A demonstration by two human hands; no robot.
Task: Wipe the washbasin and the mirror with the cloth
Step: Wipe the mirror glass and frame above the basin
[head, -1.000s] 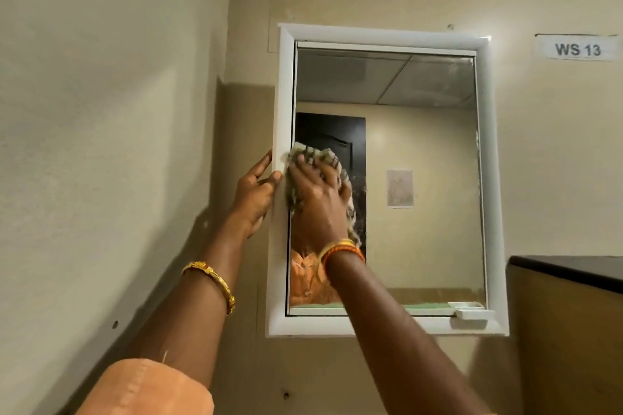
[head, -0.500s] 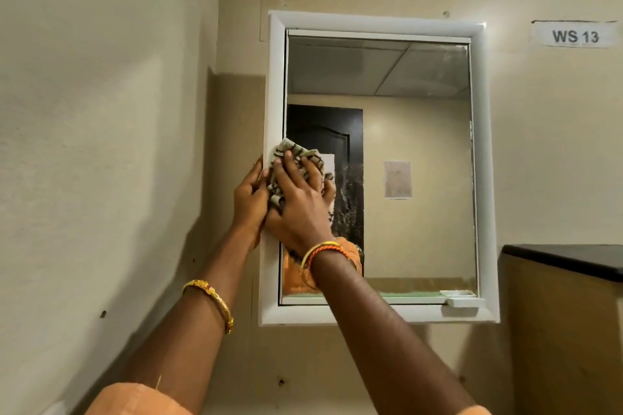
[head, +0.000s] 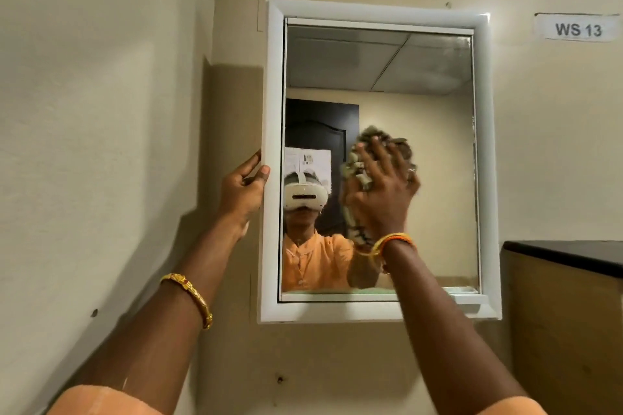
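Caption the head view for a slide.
Right hand presses cloth on mirror; left hand grips its frame.

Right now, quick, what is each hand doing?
Left hand: gripping the left edge of the mirror frame.
Right hand: pressing the cloth flat against the mirror glass.

A washroom corner in a workplace or institutional building, not a home; a white-framed mirror (head: 377,158) hangs on plain cream walls (head: 101,111); a printed label (head: 577,29) reading "WS 13" sits to its right; a dark-topped counter (head: 566,254) stands at far right; the mirror reflects ceiling panels and a dark door.
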